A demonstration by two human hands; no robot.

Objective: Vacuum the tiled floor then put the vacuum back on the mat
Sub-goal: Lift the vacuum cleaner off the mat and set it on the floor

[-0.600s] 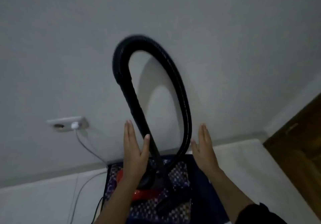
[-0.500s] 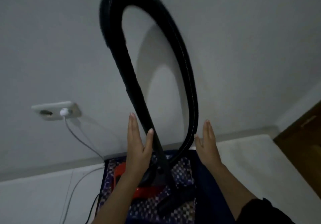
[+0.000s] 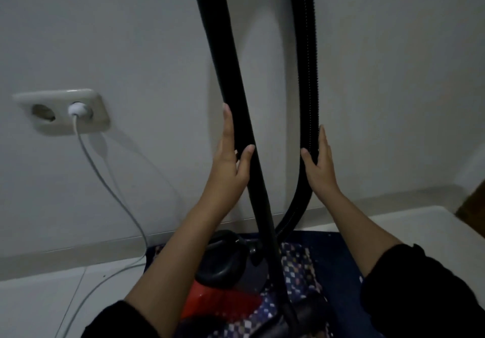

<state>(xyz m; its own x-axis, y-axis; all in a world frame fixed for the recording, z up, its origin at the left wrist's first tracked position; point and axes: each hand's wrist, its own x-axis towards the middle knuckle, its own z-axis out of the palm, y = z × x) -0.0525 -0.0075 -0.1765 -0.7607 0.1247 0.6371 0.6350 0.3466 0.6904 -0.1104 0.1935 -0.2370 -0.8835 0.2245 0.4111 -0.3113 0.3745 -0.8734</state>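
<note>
Two changes stand out against half a second ago: the black loop's top has slid out past the upper edge of the view, and both hands, which hovered apart from it, now touch it.

At far left a cream plastic double wall socket (image 3: 61, 112) holds a round white plug (image 3: 78, 108), whose thin white cord (image 3: 115, 193) droops to the pale tiled floor (image 3: 39, 301). The left hand (image 3: 229, 164) is spread flat, fingers straight up along the smooth black rigid wand (image 3: 231, 75), thumb resting on its front. Below it the red vacuum body (image 3: 217, 303), glossy, with a rounded black top, sits on the dark blue mat (image 3: 338, 267) with its checkered woven centre. The wand runs down in front of the body. Right of it the ribbed black flexible hose (image 3: 309, 75) rises from the mat. The right hand (image 3: 321, 167) is open too, thumb and flat fingers either side of the hose, touching it. Black sleeves cover both forearms near the bottom edge.
</note>
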